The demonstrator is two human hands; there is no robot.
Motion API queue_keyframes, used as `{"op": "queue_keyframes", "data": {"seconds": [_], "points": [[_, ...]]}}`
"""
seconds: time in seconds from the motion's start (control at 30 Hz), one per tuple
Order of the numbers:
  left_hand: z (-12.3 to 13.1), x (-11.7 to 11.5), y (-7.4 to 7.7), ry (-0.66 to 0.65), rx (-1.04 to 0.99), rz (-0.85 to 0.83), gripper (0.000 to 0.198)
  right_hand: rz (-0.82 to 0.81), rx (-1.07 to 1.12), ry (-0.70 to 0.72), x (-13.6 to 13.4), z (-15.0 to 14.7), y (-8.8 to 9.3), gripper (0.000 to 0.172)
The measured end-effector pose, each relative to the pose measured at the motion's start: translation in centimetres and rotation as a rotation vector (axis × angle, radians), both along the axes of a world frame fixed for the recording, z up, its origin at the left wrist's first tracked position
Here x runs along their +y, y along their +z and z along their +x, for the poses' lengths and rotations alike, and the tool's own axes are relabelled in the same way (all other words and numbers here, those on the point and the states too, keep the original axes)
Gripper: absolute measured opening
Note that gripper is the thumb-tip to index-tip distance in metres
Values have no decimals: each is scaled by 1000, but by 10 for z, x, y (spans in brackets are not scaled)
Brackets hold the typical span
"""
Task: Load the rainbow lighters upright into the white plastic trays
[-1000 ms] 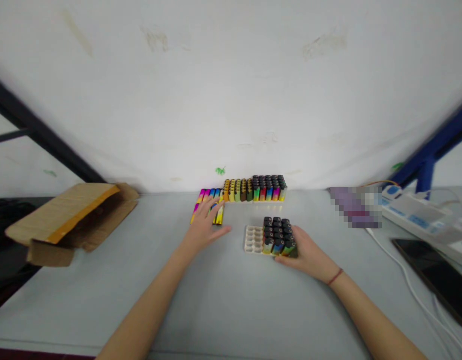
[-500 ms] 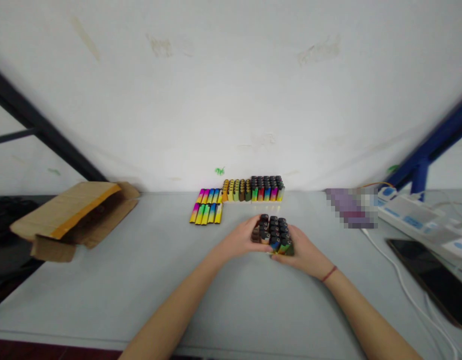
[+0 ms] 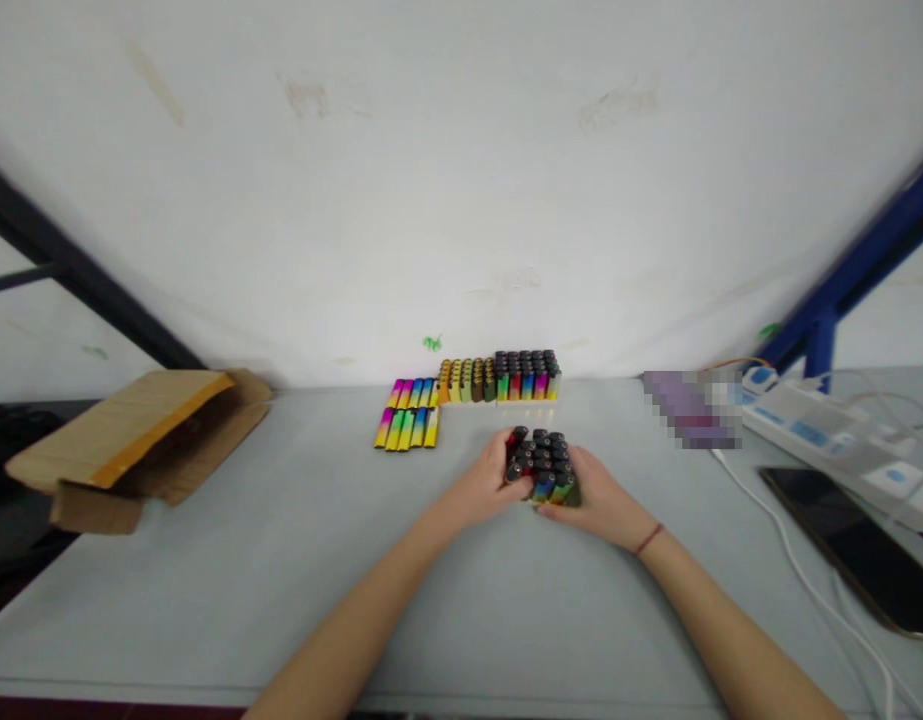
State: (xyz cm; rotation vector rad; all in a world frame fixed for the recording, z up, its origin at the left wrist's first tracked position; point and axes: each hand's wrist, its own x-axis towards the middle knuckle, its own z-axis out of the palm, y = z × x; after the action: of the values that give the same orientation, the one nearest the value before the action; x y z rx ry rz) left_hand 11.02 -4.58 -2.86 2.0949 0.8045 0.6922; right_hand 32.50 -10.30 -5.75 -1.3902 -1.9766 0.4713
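Between my two hands is a cluster of black-topped lighters [image 3: 541, 462] with colourful bodies, standing upright on the table, some leaning on the left side. My left hand [image 3: 498, 482] curls round their left side, thumb at the front. From the right, my right hand [image 3: 588, 492] grips the same cluster, its thumb at the near edge. Behind them, against the wall, stand rows of black-topped lighters [image 3: 528, 375] and a block of gold-topped lighters [image 3: 467, 382]. To their left, several rainbow lighters or sleeves [image 3: 407, 428] lie flat in two rows.
An opened cardboard box [image 3: 146, 430] lies at the left. On the right are a white power strip [image 3: 821, 435] with cables, a dark phone [image 3: 843, 545] and a pixelated purple item [image 3: 686, 412]. A white cable [image 3: 787, 545] runs along the right side of the grey table [image 3: 296, 580].
The lighters at the left of the held cluster have shifted and lean differently under my left hand. My right hand keeps its grip. The whole view has shifted slightly.
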Motion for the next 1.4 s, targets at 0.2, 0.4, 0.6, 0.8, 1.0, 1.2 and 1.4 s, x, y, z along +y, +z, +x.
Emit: {"op": "queue_keyframes", "data": {"seconds": [0.2, 0.4, 0.6, 0.8, 1.0, 1.2, 1.4], "points": [[-5, 4, 0, 12, -21, -47, 62, -7, -4, -10, 0, -1, 1, 71], [3, -1, -6, 78, -41, 5, 63, -7, -21, 0, -1, -1, 2, 70], [7, -3, -16, 118, -80, 10, 61, 12, -23, 8, 0, -1, 3, 70], [6, -3, -15, 116, -95, 69, 58, 29, -29, 18, 0, -1, 4, 69], [2, -2, -8, 66, -70, 98, 51, 15, -57, 50, 0, -1, 6, 71], [3, -2, -11, 129, -176, 41, 55, 7, -63, 49, -1, -1, 6, 72], [2, 2, -19, 50, -312, 140, 44, 43, -25, 48, 0, -1, 2, 77]]}}
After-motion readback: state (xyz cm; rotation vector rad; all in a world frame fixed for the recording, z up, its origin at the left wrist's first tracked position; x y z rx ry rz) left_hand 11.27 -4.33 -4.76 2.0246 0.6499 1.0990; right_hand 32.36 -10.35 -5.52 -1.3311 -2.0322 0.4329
